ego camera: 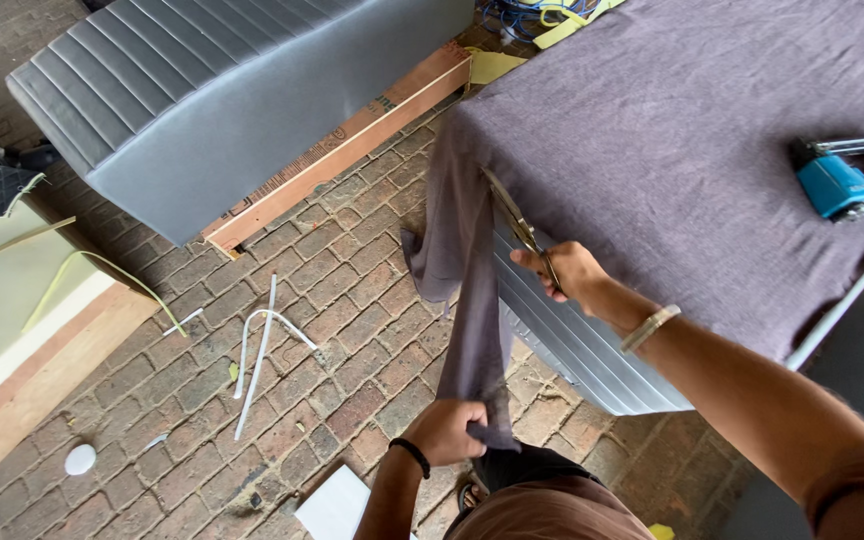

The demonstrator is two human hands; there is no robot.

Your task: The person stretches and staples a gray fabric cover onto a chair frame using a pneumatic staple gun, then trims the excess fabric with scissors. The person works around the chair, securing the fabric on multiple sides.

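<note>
Scissors (517, 222), long steel blades, gripped in right hand (574, 272), fingers closed through the handles, blades set along the hanging edge of purple-grey woven fabric (672, 130). Fabric drapes over a grey ribbed upholstered cushion (562, 345); a loose strip of it (467, 290) hangs down toward the brick-paved floor (342, 290). Left hand (447, 430) clenched tight around that strip's lower end, pulling it taut. Blue staple gun (842, 180) lies on the fabric, well apart from both hands. White trim offcuts (257, 350) lie on the bricks.
</note>
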